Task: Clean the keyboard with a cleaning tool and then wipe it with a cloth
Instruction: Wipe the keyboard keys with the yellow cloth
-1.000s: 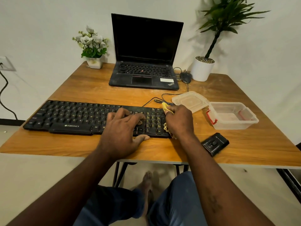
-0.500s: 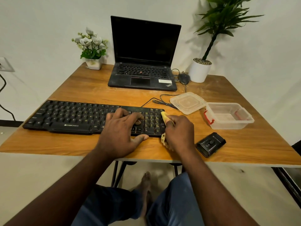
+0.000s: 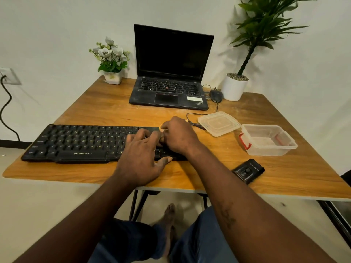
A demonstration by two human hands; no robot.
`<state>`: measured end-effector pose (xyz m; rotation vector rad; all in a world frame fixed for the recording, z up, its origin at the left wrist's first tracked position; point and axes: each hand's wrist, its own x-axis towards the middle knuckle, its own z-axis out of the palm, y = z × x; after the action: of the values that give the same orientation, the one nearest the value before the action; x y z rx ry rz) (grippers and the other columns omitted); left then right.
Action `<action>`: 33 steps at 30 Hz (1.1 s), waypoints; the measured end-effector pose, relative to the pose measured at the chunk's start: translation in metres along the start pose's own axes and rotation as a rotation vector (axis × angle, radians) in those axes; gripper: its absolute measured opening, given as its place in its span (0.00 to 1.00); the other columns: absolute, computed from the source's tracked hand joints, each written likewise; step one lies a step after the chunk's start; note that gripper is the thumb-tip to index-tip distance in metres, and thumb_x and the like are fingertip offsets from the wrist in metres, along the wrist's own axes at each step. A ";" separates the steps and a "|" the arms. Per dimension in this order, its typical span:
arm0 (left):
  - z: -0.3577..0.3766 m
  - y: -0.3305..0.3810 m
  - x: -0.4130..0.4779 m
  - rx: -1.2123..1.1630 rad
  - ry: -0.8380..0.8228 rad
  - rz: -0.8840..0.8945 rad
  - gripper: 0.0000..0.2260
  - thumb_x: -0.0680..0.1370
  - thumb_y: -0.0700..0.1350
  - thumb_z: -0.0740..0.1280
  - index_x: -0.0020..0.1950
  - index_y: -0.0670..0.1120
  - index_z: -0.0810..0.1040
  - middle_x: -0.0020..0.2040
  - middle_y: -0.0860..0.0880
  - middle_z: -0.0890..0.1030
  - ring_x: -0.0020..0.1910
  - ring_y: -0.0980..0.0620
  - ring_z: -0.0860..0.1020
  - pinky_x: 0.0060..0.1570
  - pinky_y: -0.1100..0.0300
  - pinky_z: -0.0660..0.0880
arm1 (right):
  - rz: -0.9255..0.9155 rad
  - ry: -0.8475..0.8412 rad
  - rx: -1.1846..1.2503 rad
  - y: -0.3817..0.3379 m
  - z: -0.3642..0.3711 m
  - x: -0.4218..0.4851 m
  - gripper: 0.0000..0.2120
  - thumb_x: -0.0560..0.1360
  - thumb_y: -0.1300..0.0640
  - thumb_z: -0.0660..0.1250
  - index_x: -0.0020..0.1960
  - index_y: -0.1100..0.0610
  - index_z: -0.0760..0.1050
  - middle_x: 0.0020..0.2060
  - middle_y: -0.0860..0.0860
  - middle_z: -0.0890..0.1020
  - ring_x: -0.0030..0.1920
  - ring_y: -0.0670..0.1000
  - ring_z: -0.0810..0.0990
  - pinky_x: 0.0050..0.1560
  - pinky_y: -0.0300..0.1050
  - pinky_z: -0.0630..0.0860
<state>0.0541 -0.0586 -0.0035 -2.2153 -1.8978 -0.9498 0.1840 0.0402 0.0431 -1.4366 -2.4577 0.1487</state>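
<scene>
A black Zebronics keyboard (image 3: 79, 141) lies along the near edge of the wooden table (image 3: 114, 111). My left hand (image 3: 141, 158) rests flat on its right half, fingers spread over the keys and thumb on the front edge. My right hand (image 3: 179, 135) lies over the number pad at the keyboard's right end, fingers curled round a yellow cleaning tool (image 3: 162, 127). Only small yellow bits of the tool show at the knuckles; the rest is hidden under the hand.
A clear plastic box (image 3: 268, 140) with red clips and its loose lid (image 3: 218, 123) sit right of the keyboard. A small black device (image 3: 248, 170) lies near the front edge. Behind stand an open laptop (image 3: 171, 73), a mouse (image 3: 216, 95), a flower pot (image 3: 113, 76) and a potted plant (image 3: 234, 86).
My right hand has slid with the yellow tool from the keyboard's right front corner up and left onto the number pad. My left hand stays pressed on the keys.
</scene>
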 end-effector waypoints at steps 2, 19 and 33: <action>0.000 0.001 0.000 -0.001 0.003 -0.003 0.23 0.73 0.64 0.72 0.58 0.53 0.71 0.50 0.57 0.75 0.58 0.54 0.68 0.58 0.49 0.66 | -0.040 -0.037 0.026 0.001 -0.004 0.001 0.13 0.81 0.57 0.66 0.62 0.54 0.84 0.58 0.55 0.80 0.57 0.56 0.80 0.55 0.54 0.79; -0.002 0.001 0.001 0.024 -0.053 -0.003 0.22 0.71 0.59 0.73 0.60 0.56 0.69 0.50 0.58 0.79 0.59 0.53 0.68 0.59 0.49 0.65 | 0.029 0.040 0.013 -0.011 0.001 -0.060 0.11 0.80 0.56 0.65 0.60 0.55 0.81 0.54 0.54 0.77 0.52 0.55 0.78 0.49 0.51 0.78; -0.005 0.006 -0.001 -0.037 -0.009 -0.050 0.23 0.70 0.64 0.75 0.57 0.57 0.70 0.52 0.59 0.74 0.58 0.56 0.68 0.62 0.50 0.65 | 0.183 0.132 0.080 0.004 -0.008 -0.031 0.11 0.80 0.56 0.68 0.60 0.53 0.85 0.56 0.55 0.84 0.55 0.56 0.82 0.52 0.50 0.81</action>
<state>0.0574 -0.0627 0.0025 -2.2058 -1.9643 -0.9920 0.2038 0.0154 0.0439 -1.5811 -2.1898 0.1822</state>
